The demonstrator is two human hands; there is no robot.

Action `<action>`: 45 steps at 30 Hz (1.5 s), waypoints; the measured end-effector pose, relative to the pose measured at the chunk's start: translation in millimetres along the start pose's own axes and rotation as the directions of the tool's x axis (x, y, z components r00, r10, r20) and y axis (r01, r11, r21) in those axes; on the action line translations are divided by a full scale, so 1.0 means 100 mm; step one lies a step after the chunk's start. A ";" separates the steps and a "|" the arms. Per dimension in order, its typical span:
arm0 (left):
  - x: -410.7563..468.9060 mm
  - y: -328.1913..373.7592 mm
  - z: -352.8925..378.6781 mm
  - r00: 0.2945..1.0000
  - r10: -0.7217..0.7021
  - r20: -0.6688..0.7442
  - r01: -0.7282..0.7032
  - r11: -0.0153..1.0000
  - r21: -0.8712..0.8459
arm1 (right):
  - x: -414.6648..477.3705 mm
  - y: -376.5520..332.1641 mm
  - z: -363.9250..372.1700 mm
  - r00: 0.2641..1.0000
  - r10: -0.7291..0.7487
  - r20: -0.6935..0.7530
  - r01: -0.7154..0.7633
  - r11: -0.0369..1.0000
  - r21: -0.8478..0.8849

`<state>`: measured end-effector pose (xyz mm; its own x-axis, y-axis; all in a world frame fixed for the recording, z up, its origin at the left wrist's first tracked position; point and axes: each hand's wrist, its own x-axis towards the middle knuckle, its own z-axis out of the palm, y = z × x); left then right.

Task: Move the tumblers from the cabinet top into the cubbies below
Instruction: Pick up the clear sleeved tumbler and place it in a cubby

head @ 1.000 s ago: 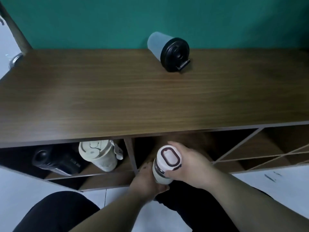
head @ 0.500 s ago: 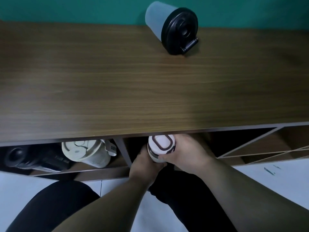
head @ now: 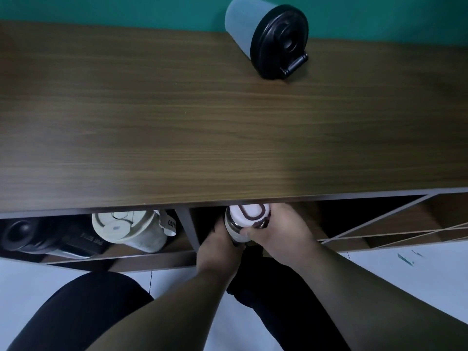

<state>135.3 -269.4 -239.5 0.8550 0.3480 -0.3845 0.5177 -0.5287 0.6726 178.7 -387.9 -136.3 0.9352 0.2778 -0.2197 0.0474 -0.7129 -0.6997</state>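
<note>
From the head view, the cabinet top [head: 177, 117] is a long brown wood slab running wall to wall in front of the green wall, nearly all of it bare. Only a grey tumbler [head: 268, 36] with a black lid stands at the far edge against the wall, right of centre. The top's front edge overhangs the cubbies and hides their upper parts.

Below the edge, the left cubby [head: 126, 252] is crowded: a black tumbler [head: 33, 234] lies on its side at the far left, and a cream tumbler [head: 129, 230] lies just beside it, its tag close to the upright divider [head: 190, 229]. The middle cubby [head: 298, 221], right of that divider, is dark and has open room around the hands. Further right, thin diagonal slats [head: 379, 229] cross the next opening.

A white-lidded tumbler [head: 247, 219] sits at the mouth of the middle cubby, its lid partly tucked under the top's edge. The left hand [head: 220, 247] is curled around its lower body from the left and beneath. The right hand [head: 281, 229] is wrapped around its right side, thumb pressed on the body below the lid. Both forearms reach in over the person's dark-clothed knees [head: 83, 312] and the pale floor [head: 405, 269].
</note>
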 end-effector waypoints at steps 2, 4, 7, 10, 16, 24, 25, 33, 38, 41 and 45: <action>0.01 -0.01 -0.01 1.000 0.005 0.004 -0.005 1.000 -0.008 | -0.01 0.00 0.03 0.999 0.015 -0.039 -0.015 1.000 0.009; 0.02 -0.02 -0.02 1.000 0.021 0.006 -0.021 1.000 -0.006 | -0.05 -0.01 0.05 0.996 0.056 -0.073 -0.055 0.998 0.026; 0.02 -0.03 -0.04 0.998 0.059 0.027 -0.059 0.998 0.001 | -0.08 0.00 0.11 0.981 0.145 -0.130 -0.143 0.989 0.022; 0.02 -0.03 -0.05 0.996 0.073 0.045 -0.074 0.997 0.014 | -0.09 0.03 0.19 0.969 0.178 -0.171 -0.175 0.984 0.035; 0.05 -0.05 -0.04 0.995 0.081 0.054 -0.082 0.996 0.017 | -0.11 0.06 0.22 0.963 0.180 -0.198 -0.173 0.984 0.053; 0.05 -0.06 -0.06 0.992 0.098 0.084 -0.098 0.995 -0.007 | -0.12 0.05 0.23 0.968 0.166 -0.187 -0.161 0.986 0.043; 0.05 -0.06 -0.06 0.989 0.103 0.108 -0.101 0.994 -0.029 | -0.13 0.05 0.22 0.972 0.158 -0.175 -0.155 0.987 0.034; -0.01 -0.22 -0.19 0.971 0.136 0.196 -0.106 0.982 -0.154 | -0.29 0.10 0.07 0.969 0.201 -0.146 -0.199 0.980 0.030; -0.19 -0.16 -0.43 0.938 0.100 0.333 -0.040 0.982 -0.183 | -0.44 0.02 -0.10 0.965 0.249 -0.081 -0.249 0.968 0.006; -0.35 -0.11 -0.59 0.909 0.129 0.395 -0.048 0.977 -0.207 | -0.59 -0.14 -0.22 0.974 0.196 -0.115 -0.198 0.980 -0.005; -0.67 0.09 -0.83 0.883 0.245 0.400 -0.120 0.942 -0.313 | -0.91 -0.32 -0.23 0.973 0.136 -0.186 -0.114 0.985 0.126</action>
<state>80.4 -233.1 -154.7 0.8945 -0.1317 -0.4272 0.3755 -0.2975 0.8778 99.9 -405.2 -77.8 0.9818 0.0532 -0.1824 -0.1040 -0.6531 -0.7501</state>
